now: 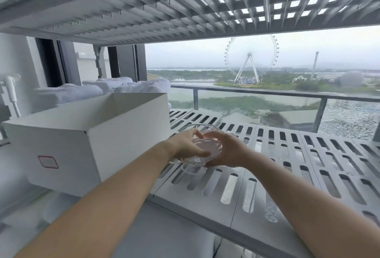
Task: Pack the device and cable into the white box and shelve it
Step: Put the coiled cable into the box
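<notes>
An open white box [86, 144] with a red-outlined label stands on the left of a grey slotted shelf [298, 171]. Just right of the box, both hands hold a small round whitish device [205, 147] wrapped in loops of thin clear cable [191, 165]. My left hand [186, 144] grips it from the left with fingers over the top. My right hand [225, 151] cups it from the right and below. Some cable loops hang loose under the hands, touching the shelf. The hands hide most of the device.
Another slotted shelf [185, 7] hangs close overhead. Folded white towels [98, 89] lie behind the box. A white pipe fitting [11, 91] is at the far left. Beyond the shelf is a window with a balcony rail [267, 93].
</notes>
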{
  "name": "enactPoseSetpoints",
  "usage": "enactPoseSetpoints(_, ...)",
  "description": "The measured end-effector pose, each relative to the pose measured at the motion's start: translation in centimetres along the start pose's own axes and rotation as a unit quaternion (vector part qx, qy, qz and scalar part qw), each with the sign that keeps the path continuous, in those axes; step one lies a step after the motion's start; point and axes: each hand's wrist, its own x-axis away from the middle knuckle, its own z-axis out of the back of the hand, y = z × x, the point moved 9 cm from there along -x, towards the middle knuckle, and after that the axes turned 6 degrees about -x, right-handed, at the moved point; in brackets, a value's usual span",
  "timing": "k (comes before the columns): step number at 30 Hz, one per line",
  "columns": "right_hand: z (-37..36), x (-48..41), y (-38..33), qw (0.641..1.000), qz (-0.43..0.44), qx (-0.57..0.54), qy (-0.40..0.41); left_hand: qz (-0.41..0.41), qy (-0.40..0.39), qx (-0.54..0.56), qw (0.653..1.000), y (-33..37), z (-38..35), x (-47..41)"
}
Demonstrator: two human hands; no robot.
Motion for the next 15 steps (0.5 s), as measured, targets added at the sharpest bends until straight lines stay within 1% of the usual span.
enactPoseSetpoints(3, 0.9, 0.4, 0.0, 0.998, 0.009, 0.049, 0.032, 0.043, -0.022, 0.016, 0.999, -1.0, -0.6, -0.1)
enactPoseSetpoints(5, 1.5, 0.6, -0.1, 0.994, 0.012, 0.088, 0.061, 0.074, -0.044, 0.005, 0.996, -1.7, -1.1, 0.0)
enactPoseSetpoints(8, 1.7, 0.8, 0.6, 0.99, -0.02, 0.121, 0.075, 0.097, -0.051, 0.008, 0.994, -1.8, -1.4, 0.0)
enactPoseSetpoints(11, 1.0, 0.9, 2.7, 0.991, -0.09, 0.09, 0.035, 0.092, -0.038, 0.02, 0.995, -0.9, -1.8, -0.2)
enactPoseSetpoints(13, 0.7, 1.2, 3.4, 0.994, -0.096, 0.058, 0.016, 0.077, -0.034, 0.043, 0.996, -0.1, -2.1, 0.1)
enactPoseSetpoints(15, 0.9, 1.5, 3.3, 0.995, -0.086, 0.045, 0.016, 0.066, -0.023, 0.079, 0.994, 0.3, -2.2, 0.5)
